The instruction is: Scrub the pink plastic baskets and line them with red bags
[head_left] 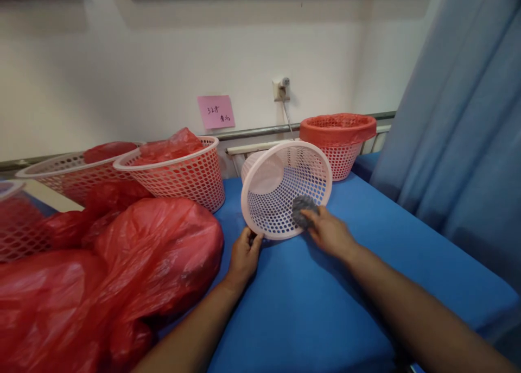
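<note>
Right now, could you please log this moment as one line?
left hand: touching tipped basket | right hand: holding grey pad at basket's mouth | tipped basket: on blue surface | red bags: left of it

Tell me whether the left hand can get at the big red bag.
Probably yes: only blue sheet shows between the left hand and the big red bag, though the hand would likely have to leave the tipped basket.

1. Far side: off-white wall (163,52), softly shadowed at upper left.
2. Pink handwritten note (216,112) on wall; socket (280,92) right of it, cord (288,117) hanging.
3. Metal rail (260,132) low along wall.
4. Right: blue curtain (459,118), folded.
5. Near: blue-covered flat surface (309,313).
</note>
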A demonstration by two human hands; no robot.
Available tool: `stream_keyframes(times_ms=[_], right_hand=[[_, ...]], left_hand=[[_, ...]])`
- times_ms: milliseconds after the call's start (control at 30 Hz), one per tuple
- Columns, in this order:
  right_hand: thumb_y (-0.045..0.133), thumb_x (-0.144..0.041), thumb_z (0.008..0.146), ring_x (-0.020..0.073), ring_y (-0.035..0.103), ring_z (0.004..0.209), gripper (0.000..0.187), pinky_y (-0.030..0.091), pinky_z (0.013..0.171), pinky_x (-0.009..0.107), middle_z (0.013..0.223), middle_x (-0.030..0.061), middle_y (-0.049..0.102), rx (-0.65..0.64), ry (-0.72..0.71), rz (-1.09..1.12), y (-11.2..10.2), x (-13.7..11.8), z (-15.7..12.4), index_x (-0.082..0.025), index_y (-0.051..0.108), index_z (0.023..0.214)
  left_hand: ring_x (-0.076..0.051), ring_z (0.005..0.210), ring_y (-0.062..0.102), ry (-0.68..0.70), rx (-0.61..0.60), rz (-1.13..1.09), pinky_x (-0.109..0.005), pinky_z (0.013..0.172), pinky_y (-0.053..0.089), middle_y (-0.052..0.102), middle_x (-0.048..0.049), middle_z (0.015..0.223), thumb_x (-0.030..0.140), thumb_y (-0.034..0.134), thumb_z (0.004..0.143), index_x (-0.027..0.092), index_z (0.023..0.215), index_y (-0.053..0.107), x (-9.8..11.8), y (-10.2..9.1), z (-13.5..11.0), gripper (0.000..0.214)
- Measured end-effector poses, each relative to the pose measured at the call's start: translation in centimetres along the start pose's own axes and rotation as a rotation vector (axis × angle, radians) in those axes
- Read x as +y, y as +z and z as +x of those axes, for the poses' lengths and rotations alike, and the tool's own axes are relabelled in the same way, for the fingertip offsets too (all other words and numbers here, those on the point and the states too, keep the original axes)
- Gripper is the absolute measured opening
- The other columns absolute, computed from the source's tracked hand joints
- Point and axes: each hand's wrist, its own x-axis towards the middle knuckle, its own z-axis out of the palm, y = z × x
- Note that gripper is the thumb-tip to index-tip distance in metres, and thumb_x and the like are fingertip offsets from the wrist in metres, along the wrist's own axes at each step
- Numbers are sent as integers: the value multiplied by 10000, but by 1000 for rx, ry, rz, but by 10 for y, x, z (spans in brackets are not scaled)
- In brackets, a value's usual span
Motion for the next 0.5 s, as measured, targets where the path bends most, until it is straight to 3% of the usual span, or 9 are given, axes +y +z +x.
stream_keyframes(times_ms=[67, 133, 267, 400, 433, 500], right_hand=[[501, -195, 941, 268, 664, 970, 545, 511, 870, 397, 1316, 170, 561, 98, 158, -122, -14, 14, 4, -257, 512, 1482], [454, -180, 957, 294, 661, 989, 539, 505, 885, 431, 1300, 207, 565, 99, 192, -103, -15, 19, 6, -203, 498, 1493], [641, -201, 875, 250, 661, 1055, 554, 506, 959, 372, 1271, 127, 629, -65, 12, 71, 13, -4, -1, -257, 582, 1423], [684, -235, 857, 205, 640, 1124, 586, 497, 1012, 344, 1274, 62, 658, -228, -258, 464, 28, -27, -9, -273, 562, 1429], [679, -230, 859, 215, 636, 1128, 586, 493, 1020, 363, 1278, 70, 649, -223, -267, 466, 25, -26, -9, -268, 560, 1431], [648, -208, 873, 243, 639, 1102, 580, 492, 1007, 399, 1308, 107, 606, -131, -150, 268, 12, -15, -5, -261, 552, 1442]], left_hand=[[-210, 824, 687, 4, 33, 28, -342, 778, 551, 730, -41, 887, 381, 605, 903, 180, 935, 638, 5, -3, -1, 207], [-199, 780, 663, 15, 43, 43, -323, 746, 532, 702, -25, 831, 382, 605, 906, 187, 878, 614, 10, -3, -2, 197], [-189, 765, 663, 38, 38, 40, -309, 732, 532, 694, -16, 815, 384, 586, 916, 195, 862, 592, 17, 1, -6, 197], [-188, 753, 679, 38, 62, 31, -301, 712, 546, 701, -16, 811, 385, 567, 920, 200, 857, 580, 18, -3, -7, 196], [-188, 756, 682, 36, 73, 28, -301, 715, 550, 705, -18, 817, 384, 567, 918, 200, 863, 581, 18, -5, -6, 192], [-193, 790, 690, 28, 109, 20, -310, 742, 557, 713, -28, 855, 386, 570, 916, 200, 890, 583, 17, -10, -3, 188]])
